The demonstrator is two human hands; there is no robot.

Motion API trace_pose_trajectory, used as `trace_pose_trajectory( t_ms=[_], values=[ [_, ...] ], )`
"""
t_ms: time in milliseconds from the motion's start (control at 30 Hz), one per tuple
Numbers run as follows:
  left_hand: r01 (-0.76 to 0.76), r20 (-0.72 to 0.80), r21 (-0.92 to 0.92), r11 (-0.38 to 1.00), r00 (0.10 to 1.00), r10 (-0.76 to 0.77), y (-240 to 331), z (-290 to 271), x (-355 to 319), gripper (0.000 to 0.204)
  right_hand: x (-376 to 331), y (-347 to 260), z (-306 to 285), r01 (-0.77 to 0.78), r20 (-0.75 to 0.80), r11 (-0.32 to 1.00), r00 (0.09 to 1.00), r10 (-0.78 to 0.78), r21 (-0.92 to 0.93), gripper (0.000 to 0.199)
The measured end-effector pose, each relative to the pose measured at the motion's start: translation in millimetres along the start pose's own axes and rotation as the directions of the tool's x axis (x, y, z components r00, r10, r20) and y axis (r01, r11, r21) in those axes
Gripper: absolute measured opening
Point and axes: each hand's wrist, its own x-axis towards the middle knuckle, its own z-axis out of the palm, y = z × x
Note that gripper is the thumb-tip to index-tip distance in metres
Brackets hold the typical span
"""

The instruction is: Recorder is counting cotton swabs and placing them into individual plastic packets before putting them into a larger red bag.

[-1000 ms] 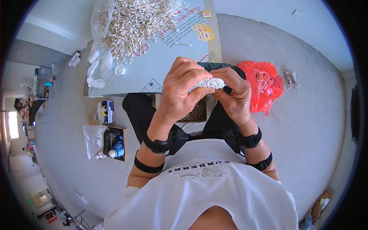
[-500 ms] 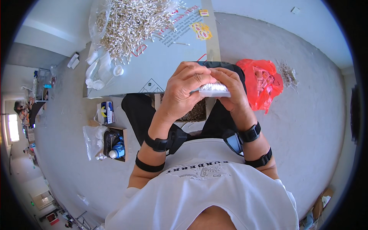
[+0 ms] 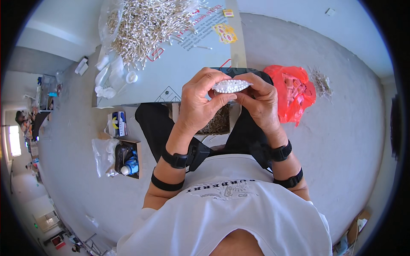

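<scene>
Between both hands, above the table's near edge, is a packed bundle of cotton swabs [image 3: 231, 87], its many white tips facing me. A clear plastic sleeve seems to wrap it, though the fingers hide most of it. My left hand [image 3: 199, 102] pinches the bundle's left end, thumb below and fingers above. The right end is gripped the same way by my right hand [image 3: 261, 100]. Farther off, on the left of the table [image 3: 192, 87], lies a big heap of loose cotton swabs [image 3: 147, 30], partly in a clear bag.
White plastic wrappings [image 3: 112, 81] lie at the table's left edge, yellow labels [image 3: 225, 33] on its right. A red plastic bag [image 3: 284, 106] with small packs stands on the floor at right, near scattered swabs [image 3: 320, 82]. Between my knees sits a box [image 3: 226, 121]; another carton [image 3: 136, 160] is at left.
The bundle has turned so its swab tips face me, and it has risen slightly away from my body. Both thumbs have moved beneath it; the grip stays closed.
</scene>
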Motion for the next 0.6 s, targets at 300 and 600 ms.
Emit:
trace_pose_trajectory(
  t_ms=[300,600],
  values=[
    [-0.147,0.007,0.036,0.988,0.989,0.147,-8.4,-2.2,-3.3,0.029,-2.2,-15.4,1.6,0.068,0.022,0.975,0.998,-0.065,-0.213,0.025],
    [-0.117,-0.029,0.053,0.992,0.993,0.119,0.7,3.5,1.2,0.029,0.6,-13.4,0.4,0.232,0.028,0.897,0.971,-0.239,-0.376,0.028]
  ],
)
